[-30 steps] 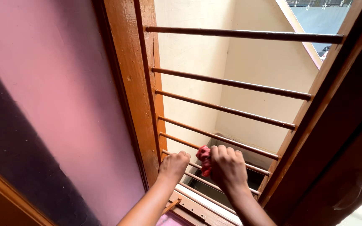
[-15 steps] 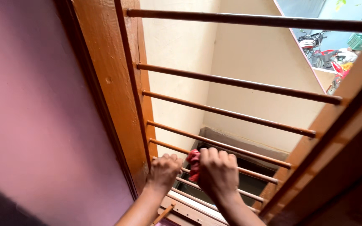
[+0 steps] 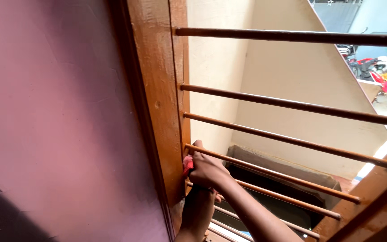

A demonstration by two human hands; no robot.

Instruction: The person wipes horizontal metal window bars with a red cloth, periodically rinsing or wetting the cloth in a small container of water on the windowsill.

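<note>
- Far left: pink-mauve plastered wall (image 3: 68,112), with a dark shadowed patch at its lower corner.
- Next to it, the orange-brown wooden window frame (image 3: 157,89) stands upright; its paint is glossy and uneven.
- Red cloth (image 3: 187,164) is bunched against the frame's inner edge, just under the left end of the fourth bar (image 3: 265,171). Only a small scrap of it shows beside my fingers.
- My right hand (image 3: 207,170) is clenched around that cloth and pressed to the frame where the bar meets the wood. The knuckles face up and the forearm runs down to the lower right.
- My left hand (image 3: 200,197) sits directly beneath the right, mostly covered by it. It lies close to the next bar down, near the frame; whether it is gripping or loose I cannot tell.
- Horizontal brown window bars (image 3: 292,105) run from the frame toward the right, slanting downward in this view.
- Through the bars: cream outer wall (image 3: 292,71), and below it a dark recess (image 3: 274,188).
- Far right top: parked motorbikes (image 3: 363,65) and red items, small and unclear.
- Lower right: the opposite side of the wooden frame.
</note>
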